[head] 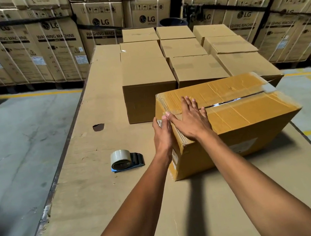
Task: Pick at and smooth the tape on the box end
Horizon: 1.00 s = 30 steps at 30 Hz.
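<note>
A yellow-brown cardboard box [238,112] lies on a cardboard-covered table [89,170], its top flaps meeting along a seam with clear tape over it. My right hand [190,120] lies flat on the box's top near the left end, fingers straight. My left hand [162,135] presses flat against the box's left end face, thumb at the top edge. A tape dispenser [125,160] with a roll of clear tape lies on the table just left of my left hand.
Several closed brown boxes [181,57] stand in rows behind the yellow box. Stacked washing-machine cartons [52,50] wall the background. The table's left edge borders grey concrete floor [14,141] with yellow lines. A dark hole [98,127] marks the table's cardboard cover.
</note>
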Each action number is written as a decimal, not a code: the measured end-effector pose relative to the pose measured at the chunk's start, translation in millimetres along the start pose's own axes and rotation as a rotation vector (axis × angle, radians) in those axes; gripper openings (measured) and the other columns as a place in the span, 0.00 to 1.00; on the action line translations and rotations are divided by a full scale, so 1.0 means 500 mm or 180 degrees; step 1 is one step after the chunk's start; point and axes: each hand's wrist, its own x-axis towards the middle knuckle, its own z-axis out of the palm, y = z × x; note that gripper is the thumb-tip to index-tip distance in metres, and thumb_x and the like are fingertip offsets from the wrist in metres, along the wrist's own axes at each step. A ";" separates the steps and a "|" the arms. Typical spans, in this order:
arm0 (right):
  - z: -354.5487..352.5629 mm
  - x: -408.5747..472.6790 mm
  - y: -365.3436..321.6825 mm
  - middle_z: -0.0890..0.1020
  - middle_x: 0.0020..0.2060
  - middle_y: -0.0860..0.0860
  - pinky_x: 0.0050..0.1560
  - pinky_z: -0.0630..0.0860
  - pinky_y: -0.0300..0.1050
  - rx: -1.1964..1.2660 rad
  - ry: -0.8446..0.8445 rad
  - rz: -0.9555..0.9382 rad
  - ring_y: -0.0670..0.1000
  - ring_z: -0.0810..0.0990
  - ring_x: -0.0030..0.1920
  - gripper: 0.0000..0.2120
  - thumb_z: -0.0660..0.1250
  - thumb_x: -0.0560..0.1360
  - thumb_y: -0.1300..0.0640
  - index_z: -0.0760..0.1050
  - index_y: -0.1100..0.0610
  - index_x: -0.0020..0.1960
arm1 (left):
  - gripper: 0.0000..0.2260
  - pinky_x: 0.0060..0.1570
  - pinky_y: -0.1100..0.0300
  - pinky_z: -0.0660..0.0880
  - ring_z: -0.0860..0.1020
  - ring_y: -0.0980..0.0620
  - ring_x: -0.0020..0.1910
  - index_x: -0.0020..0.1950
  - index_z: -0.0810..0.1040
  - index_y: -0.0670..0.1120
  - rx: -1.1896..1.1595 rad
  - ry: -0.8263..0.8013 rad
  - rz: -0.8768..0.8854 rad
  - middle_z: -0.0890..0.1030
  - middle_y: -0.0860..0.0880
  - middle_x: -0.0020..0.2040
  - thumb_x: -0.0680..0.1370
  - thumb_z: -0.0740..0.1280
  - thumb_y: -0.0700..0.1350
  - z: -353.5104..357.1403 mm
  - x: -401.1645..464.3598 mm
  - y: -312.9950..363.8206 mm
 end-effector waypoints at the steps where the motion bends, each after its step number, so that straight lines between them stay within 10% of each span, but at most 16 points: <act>1: 0.002 0.005 -0.001 0.43 0.85 0.51 0.82 0.39 0.63 -0.0077 0.0034 0.0111 0.54 0.39 0.85 0.47 0.44 0.78 0.23 0.40 0.51 0.86 | 0.38 0.82 0.44 0.62 0.65 0.41 0.85 0.91 0.51 0.54 -0.0274 -0.0054 -0.0134 0.65 0.45 0.87 0.86 0.59 0.68 0.008 0.010 0.010; 5: 0.011 0.017 -0.001 0.42 0.86 0.54 0.82 0.42 0.67 -0.0223 0.0067 0.0390 0.58 0.38 0.85 0.45 0.43 0.79 0.25 0.43 0.50 0.87 | 0.53 0.81 0.37 0.69 0.72 0.43 0.81 0.87 0.60 0.58 -0.0883 -0.0134 -0.0352 0.71 0.46 0.84 0.68 0.70 0.80 0.033 0.058 -0.026; 17: 0.027 0.032 -0.004 0.42 0.86 0.54 0.82 0.41 0.67 -0.0309 0.0081 0.0388 0.60 0.38 0.85 0.30 0.46 0.86 0.39 0.43 0.43 0.86 | 0.25 0.78 0.38 0.74 0.80 0.42 0.75 0.88 0.62 0.57 -0.1621 -0.0182 -0.0577 0.79 0.45 0.79 0.90 0.61 0.53 0.021 0.072 -0.062; 24: 0.024 0.029 -0.006 0.41 0.85 0.56 0.83 0.40 0.64 -0.0220 0.0203 0.0619 0.59 0.38 0.85 0.47 0.42 0.76 0.22 0.44 0.48 0.86 | 0.46 0.75 0.38 0.77 0.82 0.43 0.73 0.85 0.67 0.54 -0.1662 -0.0328 -0.0540 0.80 0.44 0.77 0.73 0.76 0.72 0.024 0.090 -0.062; 30: 0.027 0.034 -0.008 0.39 0.85 0.59 0.82 0.41 0.67 -0.0242 0.0179 0.0619 0.60 0.37 0.85 0.36 0.46 0.83 0.31 0.43 0.43 0.86 | 0.25 0.77 0.38 0.75 0.81 0.42 0.73 0.87 0.63 0.54 -0.1636 -0.0089 -0.0609 0.79 0.44 0.78 0.90 0.62 0.53 0.022 0.088 -0.064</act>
